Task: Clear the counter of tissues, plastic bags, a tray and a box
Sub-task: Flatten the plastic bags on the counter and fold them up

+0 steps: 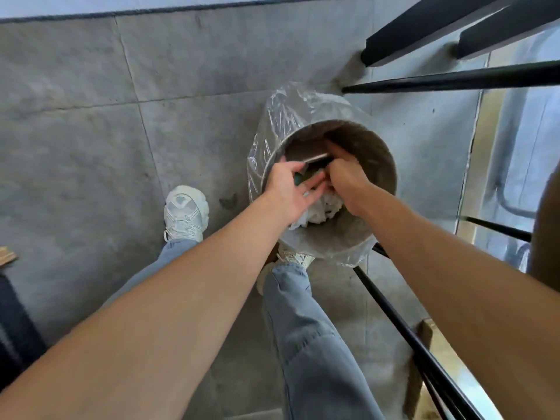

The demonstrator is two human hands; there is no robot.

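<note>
I look straight down into a round bin point(381, 165) lined with a clear plastic bag point(272, 122). Both hands reach inside it. My left hand point(288, 186) holds a green item point(298, 178), probably the box, between thumb and fingers. My right hand point(345, 180) has its fingers curled over the end of a flat dark tray point(316, 159) that lies tilted inside the bin. Crumpled white tissues point(324, 210) lie in the bin under both hands. The counter is out of view.
The bin stands on a grey tiled floor point(91, 131). Black metal bars point(454, 80) and a black rail point(409, 334) run close on the right beside a glass panel. My feet in pale shoes point(185, 213) stand to the left of the bin and right against its near edge.
</note>
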